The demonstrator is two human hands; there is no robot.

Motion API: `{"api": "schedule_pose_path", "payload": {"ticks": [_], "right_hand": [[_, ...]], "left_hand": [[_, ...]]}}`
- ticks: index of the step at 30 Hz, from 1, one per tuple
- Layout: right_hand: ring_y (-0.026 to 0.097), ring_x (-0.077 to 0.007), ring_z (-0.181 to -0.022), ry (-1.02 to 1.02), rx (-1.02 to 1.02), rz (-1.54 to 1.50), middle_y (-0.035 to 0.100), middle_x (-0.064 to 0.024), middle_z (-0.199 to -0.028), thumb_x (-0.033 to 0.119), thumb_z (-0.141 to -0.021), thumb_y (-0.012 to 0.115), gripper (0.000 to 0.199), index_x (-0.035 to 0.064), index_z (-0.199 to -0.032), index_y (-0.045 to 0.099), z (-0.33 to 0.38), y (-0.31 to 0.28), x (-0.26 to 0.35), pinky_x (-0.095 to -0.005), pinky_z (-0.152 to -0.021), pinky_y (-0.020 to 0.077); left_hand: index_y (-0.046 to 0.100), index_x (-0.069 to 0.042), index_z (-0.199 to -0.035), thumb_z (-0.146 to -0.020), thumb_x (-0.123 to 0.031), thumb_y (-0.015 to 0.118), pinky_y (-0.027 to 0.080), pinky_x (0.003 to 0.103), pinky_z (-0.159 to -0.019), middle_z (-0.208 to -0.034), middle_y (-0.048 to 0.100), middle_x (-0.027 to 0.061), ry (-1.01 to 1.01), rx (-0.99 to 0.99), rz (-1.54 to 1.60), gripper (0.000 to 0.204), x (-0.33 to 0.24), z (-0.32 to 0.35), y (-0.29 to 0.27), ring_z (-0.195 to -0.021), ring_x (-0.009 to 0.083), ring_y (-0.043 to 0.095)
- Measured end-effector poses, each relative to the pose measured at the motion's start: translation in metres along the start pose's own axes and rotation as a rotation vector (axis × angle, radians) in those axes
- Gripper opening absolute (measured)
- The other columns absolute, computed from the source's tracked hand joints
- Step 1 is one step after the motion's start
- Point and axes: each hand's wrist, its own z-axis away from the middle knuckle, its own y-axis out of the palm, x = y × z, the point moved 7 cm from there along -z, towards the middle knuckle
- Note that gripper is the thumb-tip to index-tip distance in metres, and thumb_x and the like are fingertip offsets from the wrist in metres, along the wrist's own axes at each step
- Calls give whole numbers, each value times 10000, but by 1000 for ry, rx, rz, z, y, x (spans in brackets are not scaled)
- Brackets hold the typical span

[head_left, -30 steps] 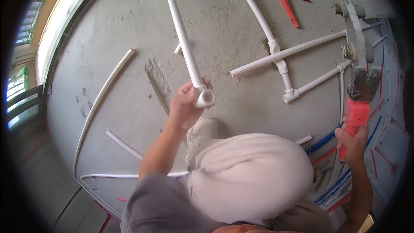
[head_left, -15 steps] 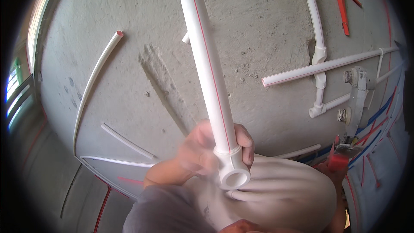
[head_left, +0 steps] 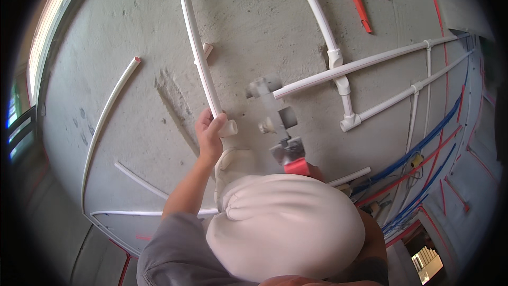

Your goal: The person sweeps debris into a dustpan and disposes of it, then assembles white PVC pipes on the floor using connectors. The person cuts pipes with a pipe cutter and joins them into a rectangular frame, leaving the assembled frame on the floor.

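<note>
My left hand (head_left: pixel 210 133) is closed round the lower end of a long white plastic pipe (head_left: pixel 197 47) with a thin red stripe. At that end sits a white tee fitting (head_left: pixel 229 128), partly covered by my fingers. My right hand (head_left: pixel 316 172), mostly hidden behind my pale shirt, grips the red handle of a pipe fusion welder (head_left: pixel 289 151). The welder's metal plate and round heating sockets are blurred by motion. It is right of the tee, apart from it, close to the open end of a white pipe (head_left: pixel 317 78) lying to the right.
An orange-red pipe cutter (head_left: pixel 360 2) lies at the far right on the grey concrete floor (head_left: pixel 254 26). Joined white pipes (head_left: pixel 389 101) stretch rightwards. A loose curved pipe (head_left: pixel 106 106) is at left. Blue conduits (head_left: pixel 423 140) follow the wall at right.
The pipe and tee in my left hand have moved away from me, down toward the floor, and left. The fusion welder has swung in leftwards from the far right. My view has shifted right.
</note>
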Motion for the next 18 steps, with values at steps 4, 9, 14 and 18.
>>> {"api": "schedule_pose_path", "payload": {"ticks": [4, 9, 14, 18], "right_hand": [[705, -260, -1079, -179, 24, -222, 733, -162, -1121, 373, -844, 810, 590, 57, -1309, 631, -23, 26, 16, -395, -943, 535], [719, -257, -907, -265, -33, 136, 736, -145, -1028, 310, -843, 753, 538, 23, -1278, 622, -52, 28, 23, -402, -847, 563], [642, -184, -593, -181, -23, 10, 672, -83, -806, 210, -826, 758, 415, 10, -1162, 620, -52, 21, 27, -368, -586, 545], [603, -142, -537, -145, 13, -51, 625, -53, -748, 151, -818, 765, 371, -2, -1120, 612, -54, 19, 37, -346, -510, 513]], "left_hand": [[692, -32, -930, -967, -323, 713, 404, 253, -655, -819, 607, -20, 21, -47, -17, 294, 1, -4, -7, -740, 73, 528], [701, -33, -927, -988, -329, 706, 382, 238, -639, -810, 610, -29, 81, -86, -21, 302, 1, -2, -6, -723, 60, 508], [670, -54, -891, -972, -302, 716, 364, 247, -630, -788, 575, -49, -10, 16, 16, 265, 6, -7, 3, -710, 53, 477], [672, -35, -1012, -949, -295, 731, 426, 266, -683, -862, 600, -13, -33, 113, -127, 275, 3, -16, 11, -777, 88, 544]]}}
